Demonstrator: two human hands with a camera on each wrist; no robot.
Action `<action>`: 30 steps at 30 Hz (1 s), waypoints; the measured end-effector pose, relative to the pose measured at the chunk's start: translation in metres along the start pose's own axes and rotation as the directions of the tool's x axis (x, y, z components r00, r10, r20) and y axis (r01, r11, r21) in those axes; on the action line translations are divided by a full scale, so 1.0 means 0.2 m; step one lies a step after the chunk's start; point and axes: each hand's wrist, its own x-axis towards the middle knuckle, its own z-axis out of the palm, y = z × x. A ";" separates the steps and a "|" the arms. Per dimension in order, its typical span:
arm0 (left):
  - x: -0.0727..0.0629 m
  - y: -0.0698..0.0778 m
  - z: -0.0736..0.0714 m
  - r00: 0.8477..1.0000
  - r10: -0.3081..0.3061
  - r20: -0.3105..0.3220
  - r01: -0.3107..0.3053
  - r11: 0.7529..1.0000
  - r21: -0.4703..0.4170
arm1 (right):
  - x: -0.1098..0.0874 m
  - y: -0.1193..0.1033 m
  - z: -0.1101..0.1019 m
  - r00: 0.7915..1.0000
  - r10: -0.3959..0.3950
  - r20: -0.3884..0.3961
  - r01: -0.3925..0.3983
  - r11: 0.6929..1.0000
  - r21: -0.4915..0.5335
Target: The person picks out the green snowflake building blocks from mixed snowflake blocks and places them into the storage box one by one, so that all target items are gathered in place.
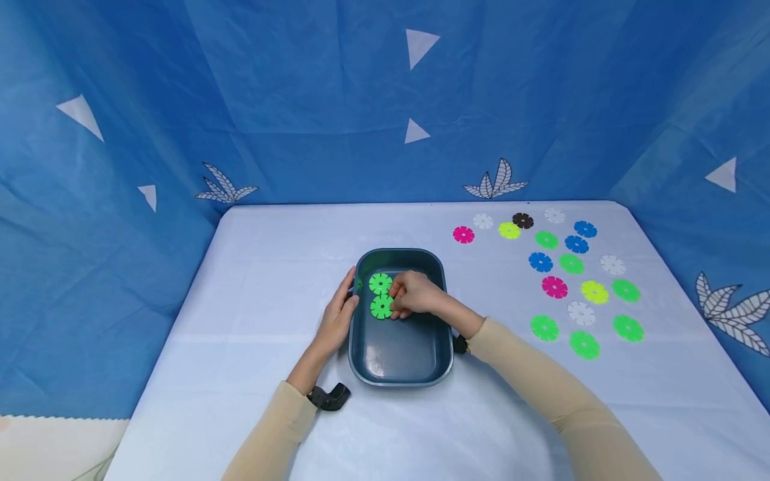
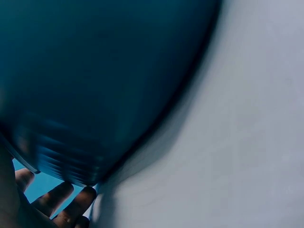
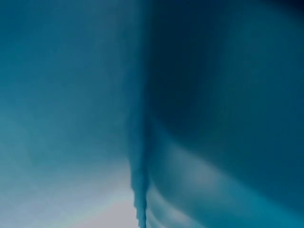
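Note:
A dark blue-grey rectangular tub [image 1: 400, 351] stands on the white table. Inside it, toward the far left corner, two green notched interlocking discs [image 1: 380, 283] lie one in front of the other. My right hand [image 1: 415, 294] reaches in over the right rim with curled fingers and pinches the right edge of the nearer green disc [image 1: 381, 307]. Against the tub's outer left wall rests my left hand [image 1: 337, 317], its fingers fairly straight; in the left wrist view its fingers [image 2: 71, 209] touch the tub wall [image 2: 95, 95]. The right wrist view shows only blurred tub wall [image 3: 213, 95].
Several more notched discs are spread flat on the table's right side: green [image 1: 545, 328], pink [image 1: 555, 287], blue [image 1: 540, 262], yellow [image 1: 595, 292], white [image 1: 581, 313] and one black [image 1: 523, 220]. A blue patterned cloth [image 1: 337, 100] hangs behind the table.

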 end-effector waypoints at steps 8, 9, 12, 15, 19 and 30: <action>0.01 0.00 -0.01 1.000 0.004 0.006 -0.004 1.000 0.000 | 0.01 -0.01 0.00 1.000 0.010 0.002 -0.010 1.000 -0.006; 0.01 0.00 -0.01 1.000 0.005 0.007 -0.005 1.000 0.000 | 0.01 -0.01 0.00 1.000 0.011 0.003 -0.011 1.000 -0.005; 0.00 0.00 -0.01 1.000 0.005 0.009 -0.005 1.000 -0.004 | 0.02 0.00 0.00 1.000 0.016 0.005 -0.016 1.000 -0.004; 0.00 -0.01 -0.01 1.000 0.004 0.008 -0.004 1.000 -0.009 | 0.02 0.00 0.00 1.000 0.017 0.005 -0.017 1.000 -0.011; 0.01 0.00 -0.01 1.000 0.000 0.006 0.000 1.000 -0.009 | 0.02 -0.01 0.00 1.000 0.011 0.001 -0.011 1.000 -0.020; 0.00 -0.01 0.00 1.000 -0.005 0.001 0.005 1.000 -0.002 | 0.00 0.00 0.02 0.999 -0.026 -0.037 0.023 0.996 -0.092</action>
